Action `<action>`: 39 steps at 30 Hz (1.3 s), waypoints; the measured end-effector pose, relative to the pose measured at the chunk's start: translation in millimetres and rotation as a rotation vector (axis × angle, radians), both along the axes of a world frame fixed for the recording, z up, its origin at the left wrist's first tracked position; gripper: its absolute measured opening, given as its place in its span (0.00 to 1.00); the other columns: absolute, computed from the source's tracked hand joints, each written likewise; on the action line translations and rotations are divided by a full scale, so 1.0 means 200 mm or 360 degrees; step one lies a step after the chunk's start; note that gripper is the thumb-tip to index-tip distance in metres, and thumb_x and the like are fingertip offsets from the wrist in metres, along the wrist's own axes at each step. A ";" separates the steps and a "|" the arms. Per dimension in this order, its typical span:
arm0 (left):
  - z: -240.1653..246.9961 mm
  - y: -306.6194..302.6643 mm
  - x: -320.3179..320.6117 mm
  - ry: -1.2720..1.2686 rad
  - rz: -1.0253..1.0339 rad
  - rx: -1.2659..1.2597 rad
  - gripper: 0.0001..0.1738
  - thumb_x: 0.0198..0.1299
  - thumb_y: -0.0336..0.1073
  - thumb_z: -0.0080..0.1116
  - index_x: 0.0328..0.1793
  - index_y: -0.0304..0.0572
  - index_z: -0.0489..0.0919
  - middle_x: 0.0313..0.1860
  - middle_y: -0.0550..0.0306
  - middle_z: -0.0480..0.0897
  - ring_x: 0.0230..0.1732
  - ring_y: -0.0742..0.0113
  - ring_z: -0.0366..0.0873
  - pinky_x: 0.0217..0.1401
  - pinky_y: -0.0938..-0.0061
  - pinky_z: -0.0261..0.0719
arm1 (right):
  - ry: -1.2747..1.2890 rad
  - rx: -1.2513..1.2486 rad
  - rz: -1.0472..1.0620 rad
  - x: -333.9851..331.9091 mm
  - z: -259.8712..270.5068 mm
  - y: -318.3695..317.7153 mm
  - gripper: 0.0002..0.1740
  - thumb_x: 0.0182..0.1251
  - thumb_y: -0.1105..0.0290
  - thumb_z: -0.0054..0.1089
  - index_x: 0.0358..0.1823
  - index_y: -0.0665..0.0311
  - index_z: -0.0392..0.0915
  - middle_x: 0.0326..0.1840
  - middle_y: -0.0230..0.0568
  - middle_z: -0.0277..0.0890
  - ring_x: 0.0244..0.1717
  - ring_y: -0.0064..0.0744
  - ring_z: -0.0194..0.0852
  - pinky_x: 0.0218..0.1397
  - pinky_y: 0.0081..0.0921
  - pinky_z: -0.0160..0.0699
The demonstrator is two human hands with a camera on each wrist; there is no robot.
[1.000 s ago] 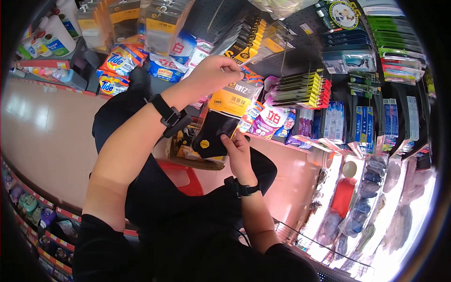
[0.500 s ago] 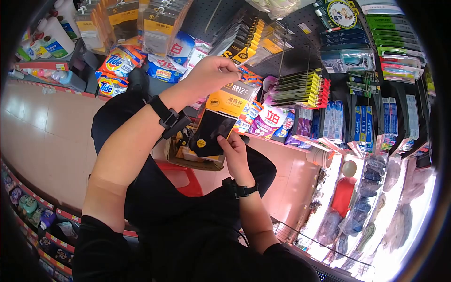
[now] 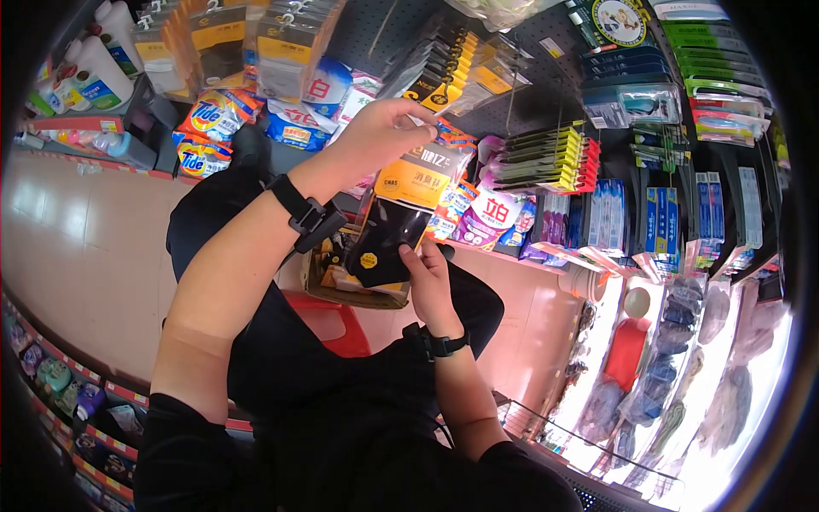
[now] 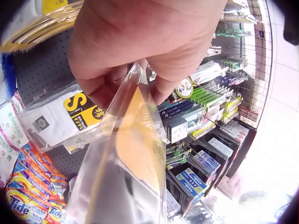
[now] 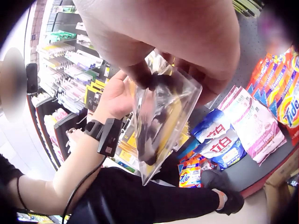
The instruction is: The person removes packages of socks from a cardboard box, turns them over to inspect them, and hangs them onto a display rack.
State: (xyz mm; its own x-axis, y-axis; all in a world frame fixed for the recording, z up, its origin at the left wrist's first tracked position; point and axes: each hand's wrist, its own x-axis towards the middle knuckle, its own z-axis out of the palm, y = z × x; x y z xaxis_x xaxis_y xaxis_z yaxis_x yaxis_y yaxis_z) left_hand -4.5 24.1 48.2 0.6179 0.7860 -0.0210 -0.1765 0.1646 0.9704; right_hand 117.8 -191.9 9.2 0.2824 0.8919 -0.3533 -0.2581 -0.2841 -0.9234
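A clear packet of black socks point(image 3: 388, 243) with a yellow header hangs tilted between both hands, in front of the person's body. At its top edge the left hand point(image 3: 388, 132) pinches the plastic; in the left wrist view its thumb and fingers point(image 4: 105, 88) close on the packet's upper end. The right hand point(image 3: 432, 286) grips the lower right edge, thumb lying on the front. Seen by the right wrist, the packet point(image 5: 163, 121) is nearly edge-on under that hand. Below it stands an open cardboard box point(image 3: 354, 296) with more packets inside.
A red stool point(image 3: 341, 328) stands under the box. Hooks ahead carry hanging sock packets point(image 3: 290, 51) and other carded goods point(image 3: 546, 162). Detergent bags point(image 3: 217, 111) line the low shelf. Bagged goods point(image 3: 665, 358) hang at the right.
Both hands keep their hold on the sock packet. The packet and right hand have shifted only slightly, and the view has moved a little.
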 end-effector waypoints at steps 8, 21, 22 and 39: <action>-0.02 -0.07 0.06 0.0137 -0.0266 -0.0215 0.28 0.71 0.35 0.62 0.74 0.36 0.70 0.42 0.60 0.82 0.33 0.79 0.79 0.33 0.83 0.75 | 0.0194 0.0195 -0.0220 0.14 -0.02 -0.02 0.13 0.79 0.75 0.54 0.61 0.60 0.78 0.57 0.30 0.82 0.58 0.22 0.78 0.62 0.25 0.76; -0.09 -0.17 0.25 0.0318 -0.0514 0.0243 0.27 0.68 0.32 0.59 0.72 0.34 0.70 0.45 0.51 0.84 0.36 0.70 0.82 0.39 0.73 0.80 | 0.0212 0.0188 -0.0485 0.34 0.07 0.03 0.15 0.79 0.71 0.56 0.63 0.63 0.76 0.61 0.37 0.81 0.60 0.28 0.80 0.65 0.31 0.78; -0.07 -0.17 0.25 0.0337 -0.0527 0.0221 0.28 0.68 0.33 0.60 0.72 0.33 0.70 0.46 0.51 0.84 0.37 0.70 0.82 0.39 0.73 0.80 | 0.0212 0.0189 -0.0483 0.34 0.08 0.04 0.15 0.79 0.71 0.55 0.63 0.63 0.76 0.61 0.37 0.81 0.60 0.28 0.80 0.65 0.30 0.78; -0.12 -0.14 0.29 0.0511 -0.0466 0.0130 0.33 0.68 0.35 0.61 0.78 0.35 0.66 0.44 0.54 0.82 0.36 0.71 0.82 0.38 0.74 0.79 | 0.0250 0.0035 -0.0404 0.44 0.00 0.15 0.11 0.79 0.74 0.55 0.58 0.63 0.79 0.54 0.33 0.84 0.52 0.21 0.81 0.56 0.23 0.79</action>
State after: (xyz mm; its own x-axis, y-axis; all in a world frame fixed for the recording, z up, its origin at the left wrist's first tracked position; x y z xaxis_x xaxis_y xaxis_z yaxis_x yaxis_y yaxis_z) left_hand 54.2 -4.1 24.7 0.7870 0.5858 -0.1933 0.1790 0.0831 0.9803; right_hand 205.9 -162.2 9.3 0.4408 0.8077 -0.3915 -0.4584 -0.1724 -0.8719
